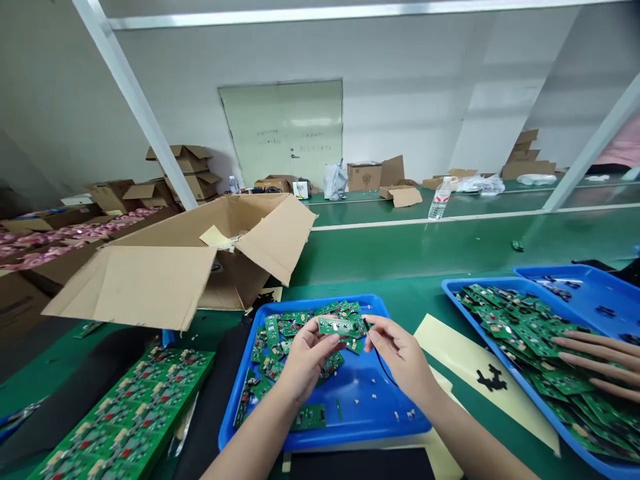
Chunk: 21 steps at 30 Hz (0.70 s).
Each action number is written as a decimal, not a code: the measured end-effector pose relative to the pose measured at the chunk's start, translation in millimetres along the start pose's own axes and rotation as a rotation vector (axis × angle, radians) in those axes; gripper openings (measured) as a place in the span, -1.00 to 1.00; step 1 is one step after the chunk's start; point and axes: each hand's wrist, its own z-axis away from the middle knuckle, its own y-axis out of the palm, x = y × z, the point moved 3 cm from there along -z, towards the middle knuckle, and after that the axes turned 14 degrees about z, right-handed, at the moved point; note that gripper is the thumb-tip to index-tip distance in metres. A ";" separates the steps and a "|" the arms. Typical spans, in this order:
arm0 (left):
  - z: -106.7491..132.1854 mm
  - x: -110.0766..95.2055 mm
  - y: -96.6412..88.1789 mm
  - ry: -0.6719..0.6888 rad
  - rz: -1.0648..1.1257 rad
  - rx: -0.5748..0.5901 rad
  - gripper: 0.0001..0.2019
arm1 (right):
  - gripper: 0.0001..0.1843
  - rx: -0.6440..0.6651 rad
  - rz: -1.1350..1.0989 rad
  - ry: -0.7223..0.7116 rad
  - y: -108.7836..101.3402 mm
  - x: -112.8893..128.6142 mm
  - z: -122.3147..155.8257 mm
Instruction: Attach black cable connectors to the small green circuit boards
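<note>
small board (339,325): a narrow green circuit board held up between both hands, just above the far half of the tray, with one hand at each end.
long axis: it runs left to right, from the left fingertips to the right fingertips, nearly level, with its component face turned up toward the camera.
left hand (306,357): palm up and fingers curled. The thumb and fingertips are closed on the board's left end, and the board sits just beyond and above the palm.
right hand (400,355): the fingers are drawn together, with thumb and forefinger pinched at the board's right edge. The other fingers are folded loosely beneath.
nearer hand: neither, since both hands touch the board. The left hand takes more of its length, and the right hand meets only the end.
black lead (384,365): a thin dark wire that starts at the right fingertips and drops under the right hand. I cannot tell whether it is fixed to the board.
blue tray (360,407): directly beneath both hands, with its bare floor on the near side.
loose boards (273,333): a heap in the tray, beyond and to the left of the left hand.
second tray (453,288): well off to the right of the right hand and full of boards.
co-worker's hand (600,363): another person's fingers lying flat on those boards, apart from the person's own hands.
green panel (130,413): uncut boards, to the left of the left forearm.
cardboard box (165,267): open, beyond and to the left of the hands.
yellow sheet (465,360): lies flat just to the right of the right wrist.
</note>
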 end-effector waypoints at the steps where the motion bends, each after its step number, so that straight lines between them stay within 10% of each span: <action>1: 0.7 0.2 0.1 0.000 -0.018 -0.001 -0.66 | -0.73 -0.011 0.003 0.001 -0.1 -0.3 1.5; 21: 6.1 13.5 4.8 -0.270 -0.144 0.304 -0.47 | -0.55 -0.066 -0.397 0.286 -0.2 -11.9 -1.4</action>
